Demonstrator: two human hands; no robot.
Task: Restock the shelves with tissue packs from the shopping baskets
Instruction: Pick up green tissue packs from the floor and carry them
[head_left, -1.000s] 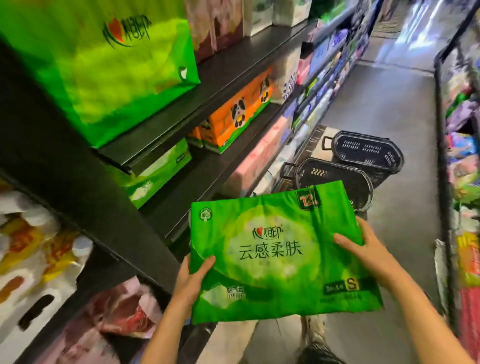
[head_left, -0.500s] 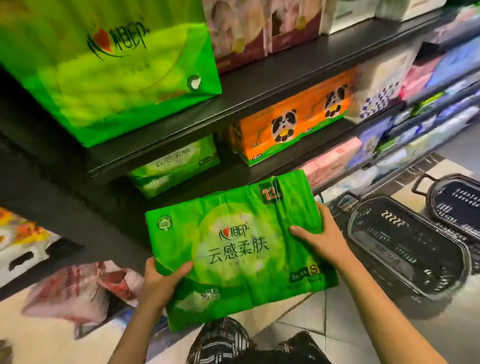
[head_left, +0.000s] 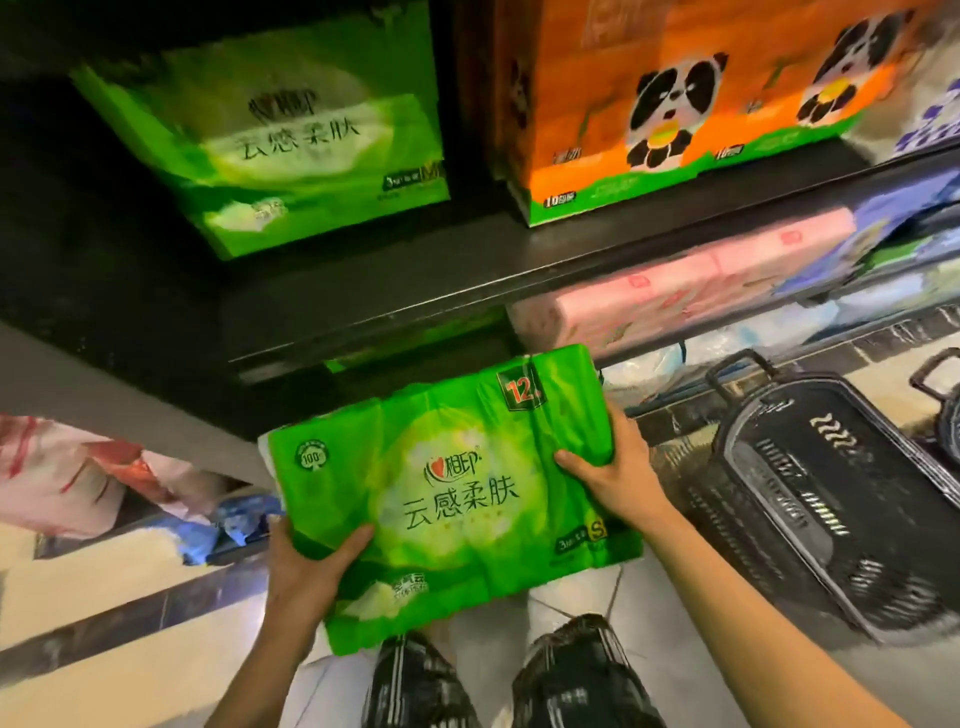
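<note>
Head view shows the left hand (head_left: 306, 564) gripping the near left corner of a green tissue pack (head_left: 457, 499), thumb on top, while the right hand (head_left: 613, 467) clasps its right edge with the thumb over its face. The pack hangs flat and slightly tilted, just below and in front of the dark shelf (head_left: 467, 275), not yet on it. Above that shelf, a matching green pack (head_left: 291, 150) stands beside orange panda packs (head_left: 675, 104). Right of the held pack, a black basket (head_left: 831, 499) looks empty, so restocking seems nearly finished. The wrapper is crinkled, glossy, marked 12.
</note>
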